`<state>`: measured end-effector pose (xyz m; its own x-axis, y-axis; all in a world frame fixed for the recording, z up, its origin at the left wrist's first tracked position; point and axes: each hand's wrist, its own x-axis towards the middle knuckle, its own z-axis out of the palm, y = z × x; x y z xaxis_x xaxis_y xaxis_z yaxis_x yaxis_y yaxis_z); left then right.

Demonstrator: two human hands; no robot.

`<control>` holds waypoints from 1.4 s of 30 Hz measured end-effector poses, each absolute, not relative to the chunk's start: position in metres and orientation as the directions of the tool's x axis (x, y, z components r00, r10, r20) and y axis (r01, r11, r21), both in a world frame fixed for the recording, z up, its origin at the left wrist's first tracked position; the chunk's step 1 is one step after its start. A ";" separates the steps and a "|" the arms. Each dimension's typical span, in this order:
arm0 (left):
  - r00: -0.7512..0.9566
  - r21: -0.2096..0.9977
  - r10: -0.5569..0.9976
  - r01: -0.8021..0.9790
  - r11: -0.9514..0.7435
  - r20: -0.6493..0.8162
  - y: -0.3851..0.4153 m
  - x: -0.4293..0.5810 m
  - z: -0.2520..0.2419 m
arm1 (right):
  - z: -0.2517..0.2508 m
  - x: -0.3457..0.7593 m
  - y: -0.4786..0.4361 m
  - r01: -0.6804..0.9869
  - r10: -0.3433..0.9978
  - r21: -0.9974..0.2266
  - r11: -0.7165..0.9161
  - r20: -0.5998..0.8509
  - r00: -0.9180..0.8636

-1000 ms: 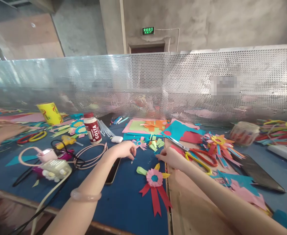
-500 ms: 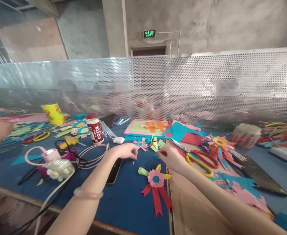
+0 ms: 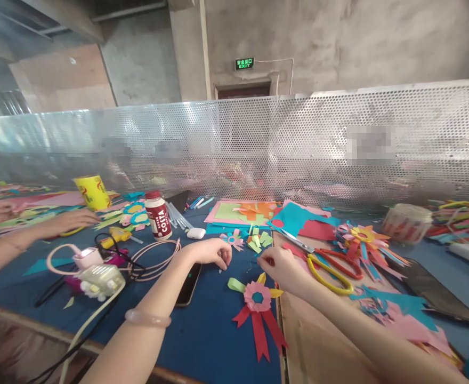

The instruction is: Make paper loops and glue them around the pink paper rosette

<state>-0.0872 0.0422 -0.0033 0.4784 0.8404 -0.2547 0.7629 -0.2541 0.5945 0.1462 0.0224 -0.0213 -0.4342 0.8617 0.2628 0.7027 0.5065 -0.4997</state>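
On the blue worktop [image 3: 206, 341], between my curled left hand [image 3: 216, 253] and right hand [image 3: 281, 268] but nearer me, lies the pink-and-red paper rosette [image 3: 258, 309]; whether either hand pinches anything, I cannot tell.

The worktop [image 3: 210, 330] is deep blue. The paper rosette [image 3: 257, 296] has a pink ruffle, a teal centre, red tails, two yellow petals and a pale green one. The scissors [image 3: 312, 258] pair a red handle with a yellow one. The bottle [image 3: 158, 216] shows a red cap and a dark red label lettered in white; the cylinder [image 3: 93, 193] is yellow printed with red, the small case [image 3: 195, 233] plain white, the silvery screen [image 3: 238, 144] dotted with holes
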 end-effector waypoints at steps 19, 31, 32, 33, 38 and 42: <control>0.338 0.980 0.925 0.037 -0.195 0.171 0.020 -0.031 0.005 | -0.019 0.149 0.015 0.440 0.865 -0.773 0.457 0.270 -0.424; 0.240 0.974 0.964 -0.216 -0.064 0.117 0.012 -0.014 0.005 | -0.022 0.152 0.020 0.433 0.741 -0.603 0.670 0.501 -0.448; 0.245 0.979 0.964 -0.196 -0.051 0.100 0.012 -0.016 0.006 | -0.021 0.154 0.023 0.461 0.718 -0.550 0.696 0.529 -0.453; 0.247 0.987 0.966 -0.155 -0.040 0.078 0.012 -0.017 0.007 | -0.021 0.157 0.025 0.489 0.686 -0.485 0.726 0.560 -0.464; 0.216 0.986 0.975 0.166 0.019 -0.055 0.015 -0.019 0.003 | -0.023 0.167 0.033 0.542 0.462 -0.078 0.837 0.631 -0.623; 0.304 0.965 0.945 0.258 0.041 -0.121 0.012 -0.017 -0.001 | -0.024 0.172 0.033 0.525 0.342 0.155 0.837 0.600 -0.723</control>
<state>-0.0167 0.0117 -0.0013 0.3038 0.9450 -0.1215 0.2585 0.0410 0.9651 0.1716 0.0333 -0.0244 -0.7228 0.3424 0.6003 0.5252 0.8367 0.1551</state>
